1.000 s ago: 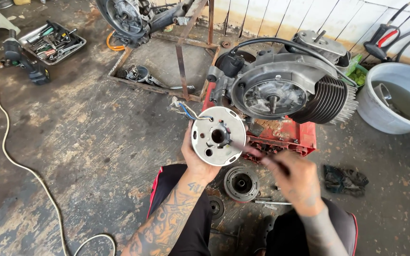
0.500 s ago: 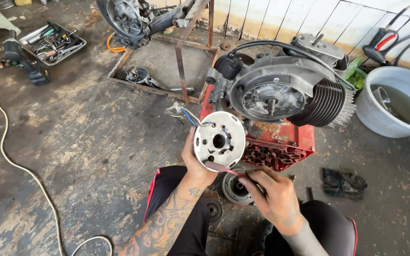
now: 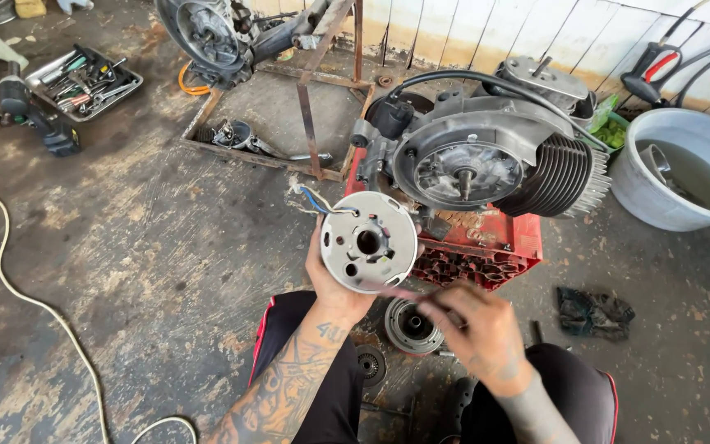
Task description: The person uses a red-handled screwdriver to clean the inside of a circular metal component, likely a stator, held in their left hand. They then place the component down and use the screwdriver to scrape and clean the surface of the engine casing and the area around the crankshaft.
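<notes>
Left hand grips the round metal plate from below and behind, fingers wrapped on its lower left rim, disc face turned up toward the camera. Right hand is closed in a pinch around a thin tool whose tip touches the plate's lower edge; hand blurred, tool type cannot be told.

Surroundings: just beyond the plate, a finned engine rests on a red crate, its open round side facing the plate. Below the hands, a flywheel-like ring lies on the concrete floor between the knees. Grey basin far right; dark rag right of the crate; tool tray upper left; pale cord along the left.

Plate: pale grey, central hole, smaller openings, blue and white wires leaving its upper left.

Pose: left forearm tattooed, rising from lower centre; right wrist bent inward.
</notes>
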